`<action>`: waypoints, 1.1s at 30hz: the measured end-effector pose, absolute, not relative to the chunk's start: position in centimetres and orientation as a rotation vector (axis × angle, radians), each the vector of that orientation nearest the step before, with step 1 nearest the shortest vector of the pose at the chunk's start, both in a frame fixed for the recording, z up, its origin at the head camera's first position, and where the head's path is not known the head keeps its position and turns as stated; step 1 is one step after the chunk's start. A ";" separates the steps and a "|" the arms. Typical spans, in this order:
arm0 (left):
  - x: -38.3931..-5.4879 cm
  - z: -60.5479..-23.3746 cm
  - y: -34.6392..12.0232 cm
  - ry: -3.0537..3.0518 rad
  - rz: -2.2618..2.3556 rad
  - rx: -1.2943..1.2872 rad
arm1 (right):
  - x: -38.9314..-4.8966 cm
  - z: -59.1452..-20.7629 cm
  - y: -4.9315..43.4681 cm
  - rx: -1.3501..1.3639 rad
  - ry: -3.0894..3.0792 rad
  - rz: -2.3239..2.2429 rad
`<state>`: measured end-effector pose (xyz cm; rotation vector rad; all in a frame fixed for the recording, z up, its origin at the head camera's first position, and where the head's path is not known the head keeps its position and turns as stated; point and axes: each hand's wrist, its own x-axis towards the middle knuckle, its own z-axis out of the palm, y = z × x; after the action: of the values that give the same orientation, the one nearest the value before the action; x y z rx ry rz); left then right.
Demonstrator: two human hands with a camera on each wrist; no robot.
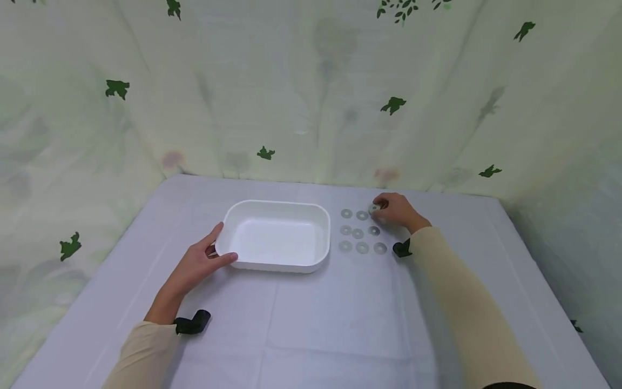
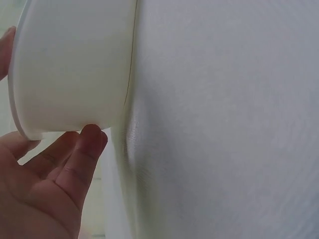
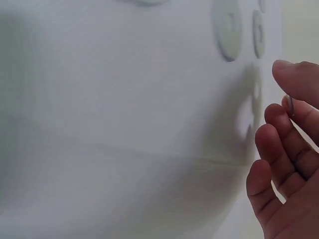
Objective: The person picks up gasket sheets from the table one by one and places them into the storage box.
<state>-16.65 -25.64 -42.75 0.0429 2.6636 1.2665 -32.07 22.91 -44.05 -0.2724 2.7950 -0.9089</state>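
A white rectangular tray [image 1: 274, 267] with rounded corners stands on the table, nothing lying in it. My left hand [image 1: 194, 266] holds its near left corner, thumb at the front rim and fingers round the left side. In the left wrist view, bent fingertips touch the outer wall of the tray [image 2: 75, 74]. To the tray's right, my right hand [image 1: 396, 209] pinches a flat metal washer [image 1: 373, 208] between thumb and index finger. The right wrist view shows that washer [image 3: 290, 105] edge-on, raised off the cloth. Several more washers [image 1: 362, 247] lie flat in rough rows beside the hand.
A white cloth [image 1: 311, 324] covers the table. Behind it hangs a pale curtain [image 1: 291, 97] with green leaf-like shapes, which also closes in both sides. A black wrist camera [image 1: 193, 322] sits on the left wrist, and another [image 1: 402, 248] on the right, close to the washers.
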 end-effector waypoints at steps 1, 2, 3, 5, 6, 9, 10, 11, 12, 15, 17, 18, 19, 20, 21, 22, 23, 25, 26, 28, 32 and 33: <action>-16.7 -42.8 -25.6 2.660 1.281 0.048 | -32.1 -43.8 22.9 -0.277 2.795 -0.930; -16.7 -42.7 -25.5 2.660 1.294 0.053 | -32.2 -43.4 22.7 -0.293 2.797 -0.946; -16.6 -42.7 -25.6 2.661 1.306 0.055 | -32.2 -43.1 22.5 -0.310 2.803 -0.954; -16.6 -42.7 -25.6 2.673 1.303 0.056 | -32.4 -42.5 22.0 -0.331 2.800 -0.980; -16.6 -42.7 -25.7 2.680 1.293 0.054 | -32.5 -42.3 21.7 -0.351 2.804 -0.989; -16.6 -42.7 -25.7 2.695 1.272 0.048 | -32.6 -41.4 20.6 -0.396 2.818 -1.007; -16.7 -42.7 -25.6 2.694 1.271 0.052 | -32.5 -41.0 20.3 -0.409 2.814 -1.012; -16.8 -42.6 -25.5 2.691 1.274 0.058 | -32.5 -40.6 20.0 -0.420 2.812 -1.011; -16.8 -42.6 -25.4 2.688 1.277 0.062 | -32.4 -40.2 19.6 -0.430 2.810 -1.005; -17.0 -42.6 -25.2 2.679 1.295 0.081 | -32.2 -39.0 18.4 -0.451 2.779 -0.995; -17.0 -42.6 -25.1 2.679 1.299 0.087 | -32.2 -38.4 17.7 -0.470 2.760 -1.001; -17.1 -42.7 -25.0 2.676 1.307 0.090 | -32.2 -38.2 17.4 -0.480 2.753 -1.006; -17.1 -42.7 -25.1 2.673 1.318 0.093 | -32.3 -38.0 17.0 -0.492 2.746 -1.008; -17.1 -42.8 -25.2 2.671 1.328 0.095 | -32.3 -37.7 16.6 -0.502 2.738 -1.019; -17.1 -42.8 -25.2 2.669 1.334 0.095 | -32.3 -37.5 16.2 -0.513 2.733 -1.020; -17.1 -42.8 -25.2 2.666 1.341 0.097 | -32.3 -37.3 15.9 -0.525 2.726 -1.027; -17.1 -42.9 -25.2 2.666 1.343 0.098 | -32.3 -37.1 15.6 -0.538 2.719 -1.029; -17.1 -42.9 -25.2 2.676 1.333 0.095 | -32.2 -36.6 14.8 -0.552 2.705 -1.039; -17.0 -42.9 -25.2 2.682 1.327 0.091 | -32.1 -36.5 14.4 -0.562 2.700 -1.041; -17.0 -42.9 -25.1 2.691 1.310 0.084 | -31.9 -36.1 13.6 -0.587 2.691 -1.048; -16.9 -42.7 -25.0 2.702 1.277 0.079 | -31.5 -35.5 11.8 -0.690 2.674 -1.044; -16.9 -42.7 -25.0 2.701 1.271 0.081 | -31.3 -35.3 11.2 -0.724 2.663 -1.047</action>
<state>-16.92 -24.98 -42.70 0.0806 2.7013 1.2713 -31.31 11.24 -35.26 -0.7242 2.6631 -1.0468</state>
